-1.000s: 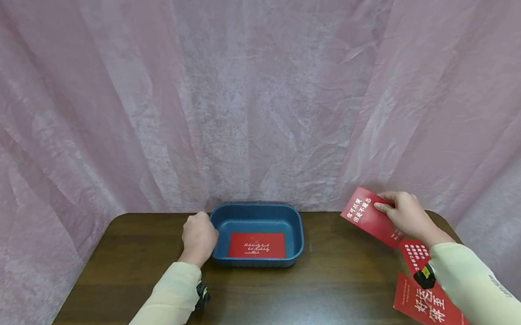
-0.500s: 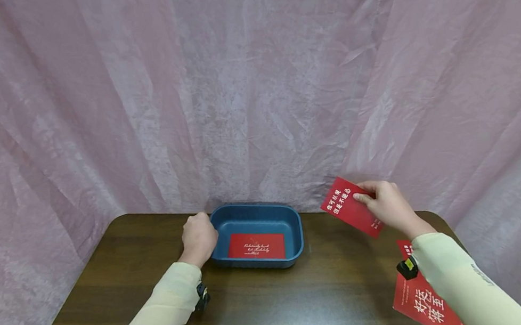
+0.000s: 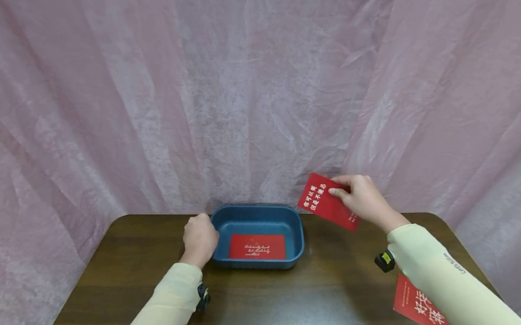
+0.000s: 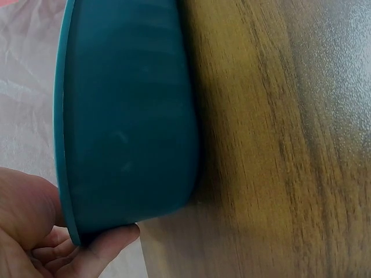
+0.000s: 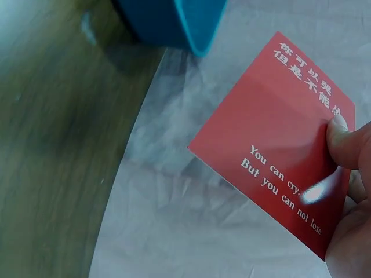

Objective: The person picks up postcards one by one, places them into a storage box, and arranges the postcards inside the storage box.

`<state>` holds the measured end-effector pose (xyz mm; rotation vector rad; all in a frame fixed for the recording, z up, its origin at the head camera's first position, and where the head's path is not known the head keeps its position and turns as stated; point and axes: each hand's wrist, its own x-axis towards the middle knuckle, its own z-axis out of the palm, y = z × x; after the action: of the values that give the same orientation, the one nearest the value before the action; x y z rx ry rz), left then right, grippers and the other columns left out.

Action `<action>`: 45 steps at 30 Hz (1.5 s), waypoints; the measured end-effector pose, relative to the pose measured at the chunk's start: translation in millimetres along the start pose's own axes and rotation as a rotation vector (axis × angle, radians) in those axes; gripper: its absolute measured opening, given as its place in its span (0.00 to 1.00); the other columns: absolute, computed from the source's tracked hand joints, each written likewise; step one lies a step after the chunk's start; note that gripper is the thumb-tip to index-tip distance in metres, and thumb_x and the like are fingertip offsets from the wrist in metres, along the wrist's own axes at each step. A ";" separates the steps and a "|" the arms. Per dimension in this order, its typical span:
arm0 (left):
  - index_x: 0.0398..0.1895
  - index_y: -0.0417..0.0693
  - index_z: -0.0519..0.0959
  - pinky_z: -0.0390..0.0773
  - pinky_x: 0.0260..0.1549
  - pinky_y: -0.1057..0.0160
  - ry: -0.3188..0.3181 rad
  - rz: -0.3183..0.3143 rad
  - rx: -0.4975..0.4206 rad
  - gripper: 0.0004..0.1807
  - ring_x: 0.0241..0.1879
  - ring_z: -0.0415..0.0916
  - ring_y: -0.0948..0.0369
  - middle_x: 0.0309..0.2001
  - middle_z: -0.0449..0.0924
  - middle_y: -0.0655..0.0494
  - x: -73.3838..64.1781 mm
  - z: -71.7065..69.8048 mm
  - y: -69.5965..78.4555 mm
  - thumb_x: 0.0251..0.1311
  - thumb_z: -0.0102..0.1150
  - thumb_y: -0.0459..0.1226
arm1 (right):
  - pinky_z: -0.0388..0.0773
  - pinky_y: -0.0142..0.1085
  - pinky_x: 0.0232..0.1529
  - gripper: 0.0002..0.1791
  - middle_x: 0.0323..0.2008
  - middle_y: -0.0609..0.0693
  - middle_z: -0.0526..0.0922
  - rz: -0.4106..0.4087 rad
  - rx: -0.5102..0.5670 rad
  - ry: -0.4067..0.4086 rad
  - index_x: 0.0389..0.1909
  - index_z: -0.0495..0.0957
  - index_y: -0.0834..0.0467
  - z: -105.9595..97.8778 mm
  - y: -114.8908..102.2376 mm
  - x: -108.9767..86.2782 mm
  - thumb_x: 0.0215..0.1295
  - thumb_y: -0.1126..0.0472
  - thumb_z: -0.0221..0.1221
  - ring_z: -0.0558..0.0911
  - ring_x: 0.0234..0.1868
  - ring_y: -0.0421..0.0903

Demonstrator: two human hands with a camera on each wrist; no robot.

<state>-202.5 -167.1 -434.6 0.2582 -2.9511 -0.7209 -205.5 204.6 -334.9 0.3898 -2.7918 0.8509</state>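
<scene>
A blue rectangular tray (image 3: 255, 212) stands near the back edge of the table, and a red card (image 3: 255, 246) with white script lies flat in it. The left hand (image 3: 199, 239) grips the tray's left end; in the left wrist view its thumb and fingers pinch the rim (image 4: 65, 145). Between thumb and fingers the right hand (image 3: 363, 199) holds another red card (image 3: 325, 203) by its edge, tilted in the air just right of the tray. White Chinese characters and English words show on this card (image 5: 261, 133) in the right wrist view.
On the table (image 3: 277, 310), at the front right, lies another red card (image 3: 416, 303), partly covered by the right sleeve (image 3: 446, 270). A pink curtain (image 3: 242, 89) hangs along the table's back edge.
The right hand has carried its red card leftward and slightly up, closer to the tray. Its sleeve now covers a card that showed earlier. The left hand and the tray have stayed in place.
</scene>
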 end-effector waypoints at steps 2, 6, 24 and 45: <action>0.20 0.41 0.75 0.69 0.07 0.64 -0.005 -0.003 0.002 0.08 0.13 0.73 0.57 0.15 0.75 0.48 0.0 0.4 0.6 0.55 0.53 0.32 | 0.76 0.34 0.25 0.19 0.35 0.52 0.85 -0.011 0.002 -0.006 0.52 0.79 0.56 2.8 -5.2 2.7 0.61 0.55 0.61 0.79 0.24 0.42; 0.18 0.41 0.75 0.68 0.07 0.64 0.001 0.001 0.006 0.09 0.13 0.73 0.57 0.15 0.74 0.48 -0.3 0.9 1.8 0.55 0.54 0.32 | 0.76 0.35 0.25 0.18 0.34 0.50 0.85 -0.015 0.002 -0.028 0.52 0.79 0.54 8.4 -14.6 7.6 0.61 0.55 0.60 0.78 0.23 0.42; 0.18 0.41 0.75 0.69 0.07 0.64 0.026 0.010 0.016 0.09 0.15 0.75 0.56 0.18 0.77 0.47 0.7 3.5 4.0 0.54 0.55 0.32 | 0.77 0.32 0.27 0.17 0.34 0.47 0.85 -0.075 0.055 -0.100 0.50 0.80 0.51 44.0 -52.5 25.5 0.61 0.54 0.60 0.79 0.26 0.41; 0.20 0.41 0.75 0.69 0.07 0.63 0.048 0.027 0.006 0.07 0.17 0.77 0.53 0.19 0.77 0.45 -2.4 6.1 8.3 0.53 0.56 0.32 | 0.77 0.29 0.28 0.19 0.41 0.45 0.84 -0.116 0.030 -0.233 0.54 0.77 0.52 97.6 -76.9 32.6 0.62 0.54 0.59 0.80 0.28 0.36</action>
<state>-202.1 -156.7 -436.2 0.2326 -2.9061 -0.6932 -223.6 81.4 -366.1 0.6909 -2.9325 0.8724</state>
